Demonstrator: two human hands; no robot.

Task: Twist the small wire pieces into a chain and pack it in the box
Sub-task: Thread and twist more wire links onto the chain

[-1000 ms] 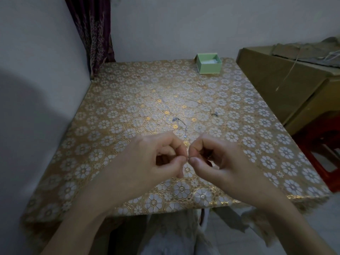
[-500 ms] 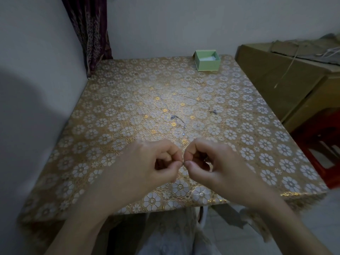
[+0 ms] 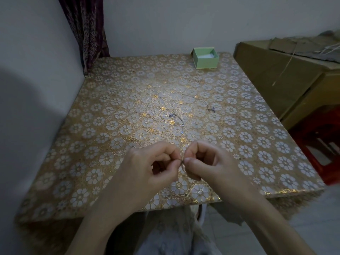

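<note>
Pinching thin wire point(image 3: 182, 163) btwn thumb & curled fingers: left hand point(image 3: 147, 168), right hand point(image 3: 211, 166), tips nearly touching.

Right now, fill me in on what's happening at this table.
A person sits at a table with a floral gold cloth, both hands close together near its front edge. The left hand and right hand pinch a thin wire piece between thumbs and forefingers, apparently twisting it. More wire pieces with small beads lie farther back on the cloth. An open green box waits at the far edge, nothing packed in it yet as far as shows.
</note>
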